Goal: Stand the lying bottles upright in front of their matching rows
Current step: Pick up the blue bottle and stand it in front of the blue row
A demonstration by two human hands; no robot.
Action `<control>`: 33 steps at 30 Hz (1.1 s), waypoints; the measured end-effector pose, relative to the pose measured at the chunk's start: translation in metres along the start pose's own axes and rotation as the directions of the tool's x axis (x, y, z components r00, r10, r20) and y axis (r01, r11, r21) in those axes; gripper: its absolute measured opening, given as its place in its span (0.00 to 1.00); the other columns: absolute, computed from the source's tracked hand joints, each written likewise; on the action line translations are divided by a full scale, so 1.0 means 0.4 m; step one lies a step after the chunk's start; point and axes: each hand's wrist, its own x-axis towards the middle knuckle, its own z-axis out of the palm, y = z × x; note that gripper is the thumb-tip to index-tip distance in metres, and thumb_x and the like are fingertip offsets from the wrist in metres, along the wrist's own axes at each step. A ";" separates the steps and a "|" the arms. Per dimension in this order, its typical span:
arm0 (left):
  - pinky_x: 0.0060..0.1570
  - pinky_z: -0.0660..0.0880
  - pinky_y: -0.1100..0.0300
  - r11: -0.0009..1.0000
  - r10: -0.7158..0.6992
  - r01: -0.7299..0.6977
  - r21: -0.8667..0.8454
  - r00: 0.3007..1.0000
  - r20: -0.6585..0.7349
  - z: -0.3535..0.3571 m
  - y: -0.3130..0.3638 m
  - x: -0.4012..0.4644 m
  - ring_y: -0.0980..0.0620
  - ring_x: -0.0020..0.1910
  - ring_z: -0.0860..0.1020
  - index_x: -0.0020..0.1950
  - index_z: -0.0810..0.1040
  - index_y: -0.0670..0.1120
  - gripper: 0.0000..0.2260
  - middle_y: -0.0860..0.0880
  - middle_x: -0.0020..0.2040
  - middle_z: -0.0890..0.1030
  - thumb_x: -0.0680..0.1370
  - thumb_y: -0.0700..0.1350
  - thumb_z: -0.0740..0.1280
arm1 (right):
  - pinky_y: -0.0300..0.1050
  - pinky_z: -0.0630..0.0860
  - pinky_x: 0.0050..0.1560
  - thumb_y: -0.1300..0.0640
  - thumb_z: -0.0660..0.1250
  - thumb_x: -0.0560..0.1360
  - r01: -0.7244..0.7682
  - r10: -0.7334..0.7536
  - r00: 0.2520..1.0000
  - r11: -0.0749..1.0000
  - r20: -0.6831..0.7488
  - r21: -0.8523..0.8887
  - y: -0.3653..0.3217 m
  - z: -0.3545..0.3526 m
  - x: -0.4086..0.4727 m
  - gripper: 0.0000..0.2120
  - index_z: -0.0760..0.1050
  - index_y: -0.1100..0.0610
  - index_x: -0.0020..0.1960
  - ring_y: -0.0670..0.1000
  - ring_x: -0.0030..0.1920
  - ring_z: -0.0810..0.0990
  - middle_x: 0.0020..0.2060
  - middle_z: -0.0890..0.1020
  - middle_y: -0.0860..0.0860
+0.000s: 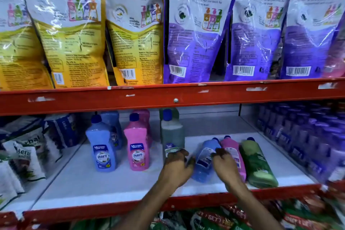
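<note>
Closing in on the lying blue bottle [204, 158], first of three.
Flat on the white shelf [112, 183] beside pink [235, 157] and green [256, 162]; left hand [176, 168] and right hand [225, 166] half-curled around it, grip unconfirmed. Next: lift, stand before the blue row [102, 147].

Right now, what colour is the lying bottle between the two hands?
Blue, dark-blue cap: the lying blue bottle, clearest in the head view.
</note>
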 end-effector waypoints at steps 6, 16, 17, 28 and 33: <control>0.39 0.69 0.55 0.976 -0.216 0.215 0.028 0.952 0.217 0.059 0.037 0.066 0.37 0.50 0.82 0.46 0.80 0.39 0.18 0.36 0.49 0.83 0.80 0.54 0.62 | 0.56 0.75 0.44 0.59 0.59 0.74 -0.225 0.202 0.967 0.963 0.157 0.147 0.045 0.063 0.023 0.09 0.77 0.61 0.47 0.61 0.42 0.79 0.45 0.82 0.60; 0.47 0.82 0.54 0.823 -0.178 0.247 -0.511 0.967 0.181 0.027 0.000 -0.031 0.45 0.43 0.84 0.47 0.81 0.46 0.16 0.41 0.46 0.86 0.62 0.47 0.77 | 0.52 0.78 0.39 0.63 0.64 0.78 -0.206 0.196 0.978 0.855 0.070 0.476 0.115 0.071 -0.004 0.07 0.77 0.66 0.52 0.60 0.40 0.82 0.43 0.84 0.59; 0.46 0.82 0.59 0.788 -0.150 0.227 -0.573 0.972 0.178 0.002 -0.007 -0.055 0.50 0.44 0.84 0.52 0.80 0.46 0.19 0.43 0.48 0.86 0.62 0.42 0.77 | 0.56 0.81 0.45 0.63 0.65 0.78 -0.168 0.154 0.986 0.851 0.069 0.497 0.109 0.070 -0.028 0.07 0.78 0.64 0.53 0.61 0.45 0.84 0.46 0.86 0.58; 0.52 0.83 0.51 0.834 -0.195 0.104 -0.541 0.974 -0.113 -0.331 -0.260 -0.276 0.51 0.55 0.84 0.59 0.80 0.46 0.23 0.49 0.55 0.87 0.65 0.36 0.75 | 0.33 0.80 0.46 0.66 0.71 0.71 0.247 -0.347 0.922 0.869 0.172 0.428 -0.091 0.309 -0.288 0.18 0.76 0.51 0.57 0.36 0.54 0.80 0.53 0.82 0.44; 0.54 0.82 0.50 0.855 -0.255 0.102 -0.508 0.936 -0.242 -0.406 -0.382 -0.307 0.53 0.54 0.85 0.60 0.79 0.47 0.21 0.52 0.54 0.87 0.69 0.35 0.76 | 0.37 0.80 0.51 0.67 0.70 0.71 0.333 -0.439 0.873 0.855 0.213 0.399 -0.166 0.486 -0.289 0.17 0.75 0.55 0.58 0.36 0.52 0.80 0.52 0.83 0.50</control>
